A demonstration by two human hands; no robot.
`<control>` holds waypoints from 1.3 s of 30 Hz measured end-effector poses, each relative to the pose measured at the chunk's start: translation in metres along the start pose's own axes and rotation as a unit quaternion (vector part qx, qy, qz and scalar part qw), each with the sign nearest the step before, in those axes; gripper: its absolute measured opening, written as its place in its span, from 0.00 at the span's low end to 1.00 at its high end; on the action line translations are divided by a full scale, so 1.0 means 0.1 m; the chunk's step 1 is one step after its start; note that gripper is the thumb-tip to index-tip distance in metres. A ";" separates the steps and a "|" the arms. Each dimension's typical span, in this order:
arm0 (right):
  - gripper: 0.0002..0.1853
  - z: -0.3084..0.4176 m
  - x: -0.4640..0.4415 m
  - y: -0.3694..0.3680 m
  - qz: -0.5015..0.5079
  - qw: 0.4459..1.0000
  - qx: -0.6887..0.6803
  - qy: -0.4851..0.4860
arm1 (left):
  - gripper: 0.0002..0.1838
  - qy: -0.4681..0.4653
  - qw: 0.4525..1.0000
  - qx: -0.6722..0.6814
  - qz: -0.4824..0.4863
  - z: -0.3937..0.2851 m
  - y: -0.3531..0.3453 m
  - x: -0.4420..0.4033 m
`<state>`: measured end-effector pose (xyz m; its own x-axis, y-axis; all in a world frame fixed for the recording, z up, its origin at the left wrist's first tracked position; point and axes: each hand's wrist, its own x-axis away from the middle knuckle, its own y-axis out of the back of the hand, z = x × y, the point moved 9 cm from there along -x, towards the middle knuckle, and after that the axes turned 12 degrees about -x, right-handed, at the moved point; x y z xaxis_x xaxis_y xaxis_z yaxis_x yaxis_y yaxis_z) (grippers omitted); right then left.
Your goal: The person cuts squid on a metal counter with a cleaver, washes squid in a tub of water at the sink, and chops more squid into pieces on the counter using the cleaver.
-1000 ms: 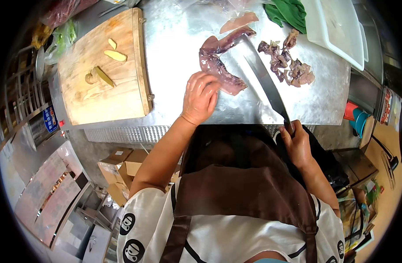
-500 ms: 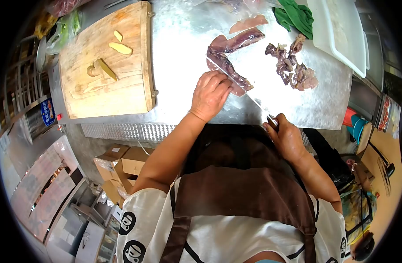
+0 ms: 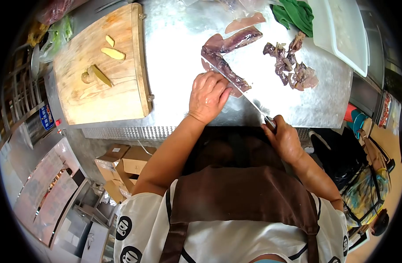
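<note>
In the head view, the bent strip of meat lies on the table, just beyond the left hand, which is nearer than the right hand. Its near leg slants down rightward; the knife runs nearly along that line. Right fingers wrap the handle; left fingers bunch at the meat, their grip hidden.

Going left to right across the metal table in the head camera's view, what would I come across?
Wooden board → purplish strip → purplish scraps → white tub.
</note>
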<state>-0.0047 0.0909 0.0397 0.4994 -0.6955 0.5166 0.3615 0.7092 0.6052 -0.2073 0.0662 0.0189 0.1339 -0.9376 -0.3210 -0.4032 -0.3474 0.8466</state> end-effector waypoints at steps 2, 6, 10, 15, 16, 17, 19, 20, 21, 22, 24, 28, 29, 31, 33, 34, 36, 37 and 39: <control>0.18 0.03 -0.01 0.01 -0.006 1.000 -0.007 0.016 | 0.12 -0.005 1.000 0.006 -0.002 0.00 0.00 0.01; 0.18 0.04 -0.04 0.00 0.007 1.000 0.003 0.019 | 0.11 0.008 1.000 -0.010 0.028 0.02 -0.03 0.01; 0.18 0.03 -0.06 -0.01 0.017 1.000 0.000 0.008 | 0.11 0.008 1.000 0.000 0.016 0.02 -0.01 0.00; 0.20 0.13 -0.19 -0.07 0.035 0.999 -0.021 -0.005 | 0.12 -0.004 1.000 0.011 0.005 0.01 0.02 -0.01; 0.20 0.19 -0.27 -0.09 0.035 0.999 -0.021 -0.004 | 0.12 -0.012 1.000 0.014 0.006 0.00 0.02 -0.01; 0.20 0.29 -0.38 -0.10 0.033 0.999 -0.005 0.014 | 0.12 -0.012 1.000 0.012 0.003 0.00 0.03 0.00; 0.20 0.37 -0.44 -0.11 0.016 0.999 0.007 0.041 | 0.13 -0.006 1.000 0.017 0.003 0.00 0.03 -0.02; 0.20 0.39 -0.42 -0.07 0.011 0.999 0.009 0.047 | 0.13 -0.010 1.000 0.015 -0.004 0.00 0.04 -0.04; 0.20 0.35 -0.36 -0.04 0.014 0.999 0.007 0.034 | 0.13 -0.011 1.000 0.014 -0.012 0.00 0.05 -0.05; 0.20 0.27 -0.26 -0.03 0.020 1.000 0.005 0.018 | 0.13 -0.010 1.000 0.015 -0.016 -0.01 0.06 -0.04; 0.20 0.03 -0.11 -0.07 0.034 0.999 0.017 -0.008 | 0.12 -0.007 1.000 0.017 -0.013 0.00 0.06 -0.02; 0.20 0.17 -0.34 -0.15 0.020 1.000 0.010 0.001 | 0.11 -0.003 1.000 0.005 -0.018 -0.02 0.06 -0.03; 0.20 0.30 -0.50 -0.19 0.018 0.999 -0.007 0.028 | 0.11 -0.005 1.000 0.007 -0.012 0.00 0.03 -0.01; 0.22 0.41 -0.59 -0.18 0.018 0.998 -0.009 0.051 | 0.11 -0.010 1.000 0.006 -0.014 0.02 0.03 -0.01; 0.22 0.25 -0.39 -0.17 0.021 0.999 -0.014 0.027 | 0.11 -0.010 1.000 0.010 -0.013 0.01 0.03 0.00; 0.23 0.14 -0.29 -0.16 0.029 0.999 -0.019 0.003 | 0.11 -0.011 1.000 0.013 -0.023 0.01 0.05 -0.02; 0.24 0.08 -0.22 -0.19 0.043 0.998 -0.038 -0.015 | 0.11 0.001 1.000 0.018 -0.025 0.00 0.05 0.03; 0.23 0.15 -0.31 -0.20 0.025 0.999 -0.031 -0.004 | 0.11 0.000 1.000 0.012 -0.019 0.00 0.03 0.02; 0.21 0.45 -0.54 -0.17 -0.003 0.999 -0.031 0.045 | 0.10 -0.013 1.000 0.005 -0.011 -0.02 0.03 0.01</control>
<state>-0.0736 0.1115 0.0291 0.5640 -0.6890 0.4552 0.4118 0.7124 0.5682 -0.2067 0.0645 0.0224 0.1196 -0.9291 -0.3501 -0.4088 -0.3674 0.8354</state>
